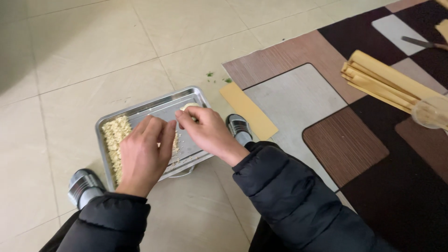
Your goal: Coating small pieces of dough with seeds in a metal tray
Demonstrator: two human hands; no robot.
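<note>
A steel tray (150,108) sits low over the tiled floor between my feet. Pale crumbled bits (115,135) fill its left side. My left hand (144,156) hovers over the tray's middle, fingers bent down toward the crumbs; what is under its fingertips is hidden. My right hand (207,133) is over the tray's right part and pinches a small pale yellow piece (186,107) between thumb and fingers. Both arms wear black padded sleeves.
A patchwork rug (354,140) in brown, grey and black covers the right side. On it lie a flat yellow sheet (247,111), a stack of folded yellow sheets (382,79), a clear glass rim (431,112) and a knife (422,43). Green flecks (217,78) dot the floor.
</note>
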